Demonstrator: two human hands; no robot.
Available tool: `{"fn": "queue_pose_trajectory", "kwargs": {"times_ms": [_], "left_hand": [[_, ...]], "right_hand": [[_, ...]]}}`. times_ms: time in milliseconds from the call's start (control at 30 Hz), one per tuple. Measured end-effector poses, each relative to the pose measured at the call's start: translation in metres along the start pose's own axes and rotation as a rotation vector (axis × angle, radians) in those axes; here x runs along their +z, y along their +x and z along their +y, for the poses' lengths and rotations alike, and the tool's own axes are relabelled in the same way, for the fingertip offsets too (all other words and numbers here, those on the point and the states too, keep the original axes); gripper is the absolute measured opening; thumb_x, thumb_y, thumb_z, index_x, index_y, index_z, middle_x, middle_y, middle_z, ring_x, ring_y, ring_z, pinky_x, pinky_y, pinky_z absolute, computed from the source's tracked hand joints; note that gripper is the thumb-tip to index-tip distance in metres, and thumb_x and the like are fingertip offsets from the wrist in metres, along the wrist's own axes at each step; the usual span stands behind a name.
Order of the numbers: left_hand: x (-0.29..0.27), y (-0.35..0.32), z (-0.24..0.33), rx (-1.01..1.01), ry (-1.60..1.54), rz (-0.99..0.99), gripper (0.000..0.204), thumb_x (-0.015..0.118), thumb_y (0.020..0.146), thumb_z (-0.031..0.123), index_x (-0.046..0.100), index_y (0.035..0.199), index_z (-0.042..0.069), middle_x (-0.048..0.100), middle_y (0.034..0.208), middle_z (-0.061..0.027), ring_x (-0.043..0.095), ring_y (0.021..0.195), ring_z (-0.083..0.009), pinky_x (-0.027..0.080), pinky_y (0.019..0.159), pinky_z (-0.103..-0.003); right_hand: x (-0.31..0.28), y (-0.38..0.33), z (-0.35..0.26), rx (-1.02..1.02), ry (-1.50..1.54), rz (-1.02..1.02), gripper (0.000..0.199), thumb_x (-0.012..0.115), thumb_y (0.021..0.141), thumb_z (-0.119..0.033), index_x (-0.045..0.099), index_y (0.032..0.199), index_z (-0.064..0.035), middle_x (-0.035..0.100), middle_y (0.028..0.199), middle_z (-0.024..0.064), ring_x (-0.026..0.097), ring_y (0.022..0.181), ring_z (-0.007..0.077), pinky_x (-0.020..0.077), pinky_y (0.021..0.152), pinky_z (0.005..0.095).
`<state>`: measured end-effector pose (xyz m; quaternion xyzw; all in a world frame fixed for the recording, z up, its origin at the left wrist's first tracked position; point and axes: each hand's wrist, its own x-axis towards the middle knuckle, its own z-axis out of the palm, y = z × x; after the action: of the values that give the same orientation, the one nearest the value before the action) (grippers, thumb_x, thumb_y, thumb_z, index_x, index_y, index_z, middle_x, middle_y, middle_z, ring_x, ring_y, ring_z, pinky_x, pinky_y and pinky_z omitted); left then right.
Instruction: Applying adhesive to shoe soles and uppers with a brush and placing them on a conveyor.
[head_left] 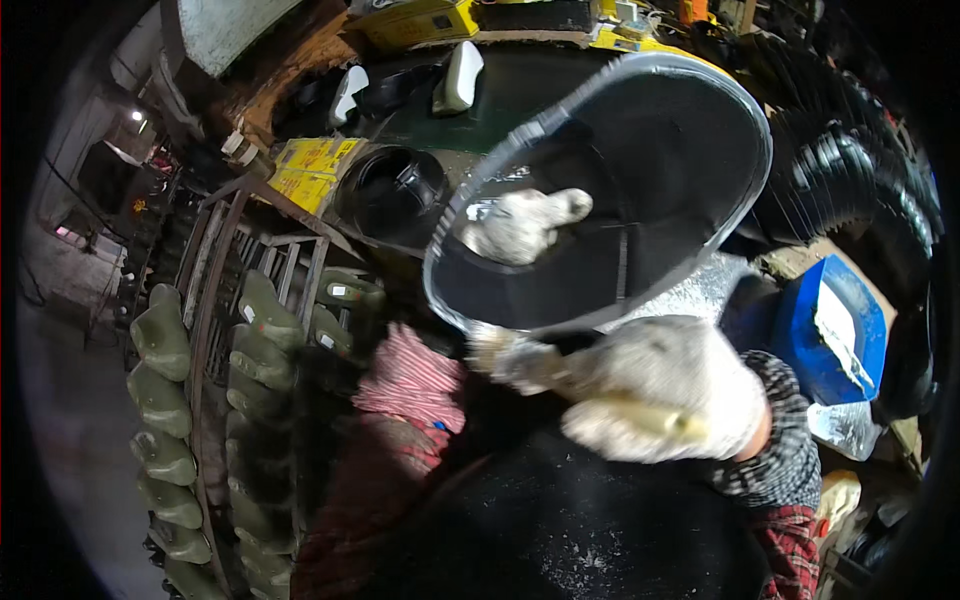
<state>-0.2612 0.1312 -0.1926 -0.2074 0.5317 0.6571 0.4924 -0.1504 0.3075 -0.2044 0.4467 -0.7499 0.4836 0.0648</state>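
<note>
A large black rubber-like piece, shaped as a wide loop with a pale grey rim, is held up and tilted in front of me. My left hand, in a whitish glove, shows inside its outline, closed on it; part of the grip is hidden. A red-and-white striped cuff covers that forearm. In a soiled white glove, my right hand is closed around a brush with a pale handle. The bristle end is by the lower left rim of the black piece. That area is blurred by motion.
Racks at left hold several olive-green boot-shaped forms. A round black container and white foot-shaped forms are on the bench ahead. At right are a blue container and stacked black sheets.
</note>
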Motion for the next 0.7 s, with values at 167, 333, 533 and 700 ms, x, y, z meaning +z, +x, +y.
{"fn": "queue_pose_trajectory", "kwargs": {"times_ms": [167,333,533,700], "left_hand": [[-0.022,0.021,-0.025,0.497,0.197,-0.118,0.012,0.062,0.092,0.012,0.064,0.094,0.001,0.062,0.076,-0.0015,0.056,0.066,-0.0112,0.047,0.06,-0.026],[-0.023,0.018,-0.049,0.728,0.205,-0.077,0.015,0.061,0.092,0.01,0.062,0.104,0.001,0.063,0.082,-0.0028,0.059,0.074,-0.0134,0.049,0.065,-0.028],[-0.025,0.02,-0.063,0.775,0.202,0.022,0.024,0.059,0.092,0.007,0.06,0.115,0.001,0.065,0.09,-0.0044,0.063,0.084,-0.0161,0.052,0.071,-0.03],[-0.037,0.057,-0.076,0.969,-0.026,0.198,0.04,0.053,0.096,0.008,0.046,0.135,0.0,0.059,0.124,-0.0139,0.061,0.107,-0.0218,0.053,0.088,-0.03]], "right_hand": [[-0.037,-0.113,0.02,0.703,-0.165,0.728,0.016,0.057,0.092,-0.003,0.062,0.104,0.0067,0.07,0.092,0.0136,0.066,0.074,0.0142,0.0562,0.066,0.025],[-0.037,-0.116,-0.003,0.518,-0.214,0.557,0.015,0.065,0.089,-0.01,0.067,0.093,0.004,0.068,0.088,0.0102,0.064,0.078,0.0123,0.0526,0.065,0.0267],[-0.064,-0.112,0.047,0.181,-0.571,0.998,0.023,0.052,0.098,-0.005,0.059,0.115,0.0089,0.066,0.102,0.0165,0.067,0.091,0.0172,0.0546,0.077,0.0241],[-0.018,-0.123,0.054,0.206,-0.253,0.568,0.028,0.07,0.084,-0.011,0.064,0.106,0.0052,0.067,0.088,0.0165,0.067,0.075,0.0247,0.0546,0.065,0.0318]]}}
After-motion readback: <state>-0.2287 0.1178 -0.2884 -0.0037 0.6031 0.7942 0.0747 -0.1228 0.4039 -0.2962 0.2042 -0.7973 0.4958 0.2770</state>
